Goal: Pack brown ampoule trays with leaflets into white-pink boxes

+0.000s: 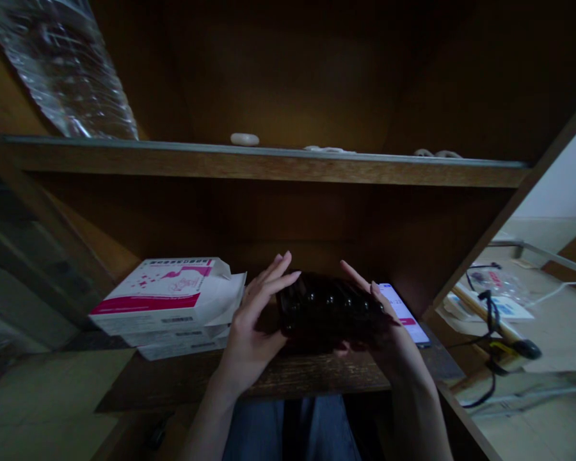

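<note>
Right hand [386,323] has its grip on the right end of a dark glossy object [333,307], over the front of the wooden surface [288,382]. Left hand [252,317] at its left end, fingertips touching the corner; can't tell if that grip is firm. White-pink boxes [148,291] stacked left, lit phone [404,315] just right.

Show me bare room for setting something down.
Upper shelf: its front edge looks bare between the clear plastic bottle and white oval object. Lower shelf: a narrow front strip before the carton stack. Crowded: between carton stack and phone, where left hand and right hand hold a dark glossy object.
</note>
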A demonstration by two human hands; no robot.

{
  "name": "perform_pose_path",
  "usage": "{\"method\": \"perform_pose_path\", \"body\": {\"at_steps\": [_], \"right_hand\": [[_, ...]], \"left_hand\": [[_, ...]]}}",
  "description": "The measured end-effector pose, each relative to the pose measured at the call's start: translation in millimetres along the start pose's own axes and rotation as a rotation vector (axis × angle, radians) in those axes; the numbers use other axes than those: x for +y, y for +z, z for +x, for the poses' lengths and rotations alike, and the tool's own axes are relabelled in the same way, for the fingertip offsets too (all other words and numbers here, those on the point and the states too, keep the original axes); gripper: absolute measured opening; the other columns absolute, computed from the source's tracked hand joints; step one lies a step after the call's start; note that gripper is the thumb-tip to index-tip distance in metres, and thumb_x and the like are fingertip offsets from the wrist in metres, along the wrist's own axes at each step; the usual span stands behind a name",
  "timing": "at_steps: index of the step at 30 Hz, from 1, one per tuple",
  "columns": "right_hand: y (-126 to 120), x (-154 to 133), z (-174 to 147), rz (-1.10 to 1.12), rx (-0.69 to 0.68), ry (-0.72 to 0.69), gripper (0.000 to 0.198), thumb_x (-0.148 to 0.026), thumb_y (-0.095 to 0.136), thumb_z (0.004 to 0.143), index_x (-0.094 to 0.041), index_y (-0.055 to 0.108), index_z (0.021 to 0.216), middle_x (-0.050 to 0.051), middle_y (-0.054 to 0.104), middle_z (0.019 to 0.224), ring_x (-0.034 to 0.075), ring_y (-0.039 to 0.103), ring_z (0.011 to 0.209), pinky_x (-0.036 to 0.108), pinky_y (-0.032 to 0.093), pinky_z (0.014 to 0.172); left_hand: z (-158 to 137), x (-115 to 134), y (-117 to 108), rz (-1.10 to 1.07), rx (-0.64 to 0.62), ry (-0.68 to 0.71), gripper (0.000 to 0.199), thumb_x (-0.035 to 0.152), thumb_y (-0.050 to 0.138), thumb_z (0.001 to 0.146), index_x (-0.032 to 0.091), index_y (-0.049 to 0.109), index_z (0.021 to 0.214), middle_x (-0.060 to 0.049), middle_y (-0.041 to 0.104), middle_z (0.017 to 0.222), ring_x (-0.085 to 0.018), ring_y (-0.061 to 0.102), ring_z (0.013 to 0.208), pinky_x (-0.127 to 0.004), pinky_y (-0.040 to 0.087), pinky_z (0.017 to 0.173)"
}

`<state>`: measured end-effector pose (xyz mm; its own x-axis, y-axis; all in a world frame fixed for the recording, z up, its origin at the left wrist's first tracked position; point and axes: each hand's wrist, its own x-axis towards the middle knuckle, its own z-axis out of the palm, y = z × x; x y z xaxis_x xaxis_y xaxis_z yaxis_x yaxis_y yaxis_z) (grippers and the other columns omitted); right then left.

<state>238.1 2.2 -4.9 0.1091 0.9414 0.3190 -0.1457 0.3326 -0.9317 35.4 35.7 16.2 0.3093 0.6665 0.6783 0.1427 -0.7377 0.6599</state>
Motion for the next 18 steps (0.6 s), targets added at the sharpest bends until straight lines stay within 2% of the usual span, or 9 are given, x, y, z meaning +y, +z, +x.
{"method": "perform_pose_path", "body": {"at_steps": [2,3,5,8,10,12,15,18], "right_hand": [[1.2,-4.5,-2.8,0.176,-0.091,0.122,0.054,-0.054,0.036,0.097,-0.024,0.049,0.139,0.006,0.077,0.088,0.022,0.072,0.072,0.038,0.056,0.074],[1.8,-6.6,-4.0,0.259,-0.129,0.184,0.056,-0.057,0.036,0.095,-0.022,0.051,0.137,0.005,0.076,0.075,0.022,0.071,0.068,0.038,0.055,0.073],[2.6,-9.0,-5.5,0.331,-0.176,0.213,0.060,-0.063,0.035,0.093,-0.018,0.058,0.125,0.004,0.072,0.059,0.025,0.071,0.067,0.038,0.055,0.070],[2.4,-7.3,-5.5,0.365,-0.186,0.210,0.056,-0.066,0.043,0.088,-0.019,0.061,0.112,0.005,0.072,0.059,0.024,0.071,0.063,0.033,0.053,0.056],[2.3,-3.6,-4.8,0.356,-0.172,0.226,0.045,-0.055,0.058,0.085,-0.019,0.058,0.112,0.003,0.072,0.059,0.021,0.069,0.056,0.026,0.049,0.047],[2.8,0.2,-4.1,0.335,-0.170,0.256,0.036,-0.041,0.067,0.084,-0.019,0.056,0.110,0.001,0.071,0.056,0.017,0.066,0.048,0.023,0.050,0.048],[3.2,3.0,-3.3,0.343,-0.209,0.289,0.029,-0.036,0.065,0.088,-0.018,0.053,0.107,-0.001,0.068,0.049,0.015,0.064,0.041,0.026,0.056,0.053],[1.1,1.9,-2.8,0.356,-0.246,0.321,0.031,-0.037,0.062,0.090,-0.018,0.050,0.112,-0.001,0.067,0.046,0.018,0.066,0.040,0.021,0.052,0.041]], "left_hand": [[0.0,0.9,3.2,-0.122,0.058,-0.108,0.048,0.029,0.076,0.076,0.026,0.059,0.121,-0.008,0.055,0.140,-0.027,0.048,0.132,-0.044,0.034,0.113],[0.1,0.8,5.2,-0.164,0.095,-0.166,0.047,0.031,0.078,0.074,0.025,0.060,0.116,-0.008,0.060,0.134,-0.027,0.055,0.126,-0.042,0.040,0.109],[0.6,0.2,9.1,-0.196,0.168,-0.268,0.048,0.034,0.082,0.068,0.024,0.059,0.108,-0.006,0.067,0.119,-0.025,0.063,0.112,-0.038,0.050,0.098],[1.7,-0.3,13.7,-0.174,0.241,-0.358,0.056,0.040,0.084,0.061,0.022,0.057,0.108,-0.004,0.069,0.109,-0.024,0.065,0.105,-0.034,0.053,0.091],[2.1,0.1,15.5,-0.175,0.245,-0.408,0.058,0.041,0.083,0.062,0.020,0.057,0.110,-0.005,0.069,0.110,-0.024,0.065,0.105,-0.034,0.053,0.092],[1.7,0.9,16.5,-0.188,0.222,-0.469,0.053,0.042,0.081,0.066,0.018,0.059,0.108,-0.006,0.070,0.108,-0.023,0.065,0.102,-0.034,0.053,0.090],[0.7,1.6,17.1,-0.197,0.188,-0.516,0.047,0.043,0.078,0.070,0.017,0.060,0.105,-0.006,0.071,0.104,-0.022,0.066,0.096,-0.033,0.054,0.085],[0.0,1.6,17.2,-0.201,0.194,-0.512,0.045,0.043,0.077,0.071,0.017,0.060,0.104,-0.005,0.071,0.102,-0.021,0.066,0.094,-0.031,0.053,0.082]]}}
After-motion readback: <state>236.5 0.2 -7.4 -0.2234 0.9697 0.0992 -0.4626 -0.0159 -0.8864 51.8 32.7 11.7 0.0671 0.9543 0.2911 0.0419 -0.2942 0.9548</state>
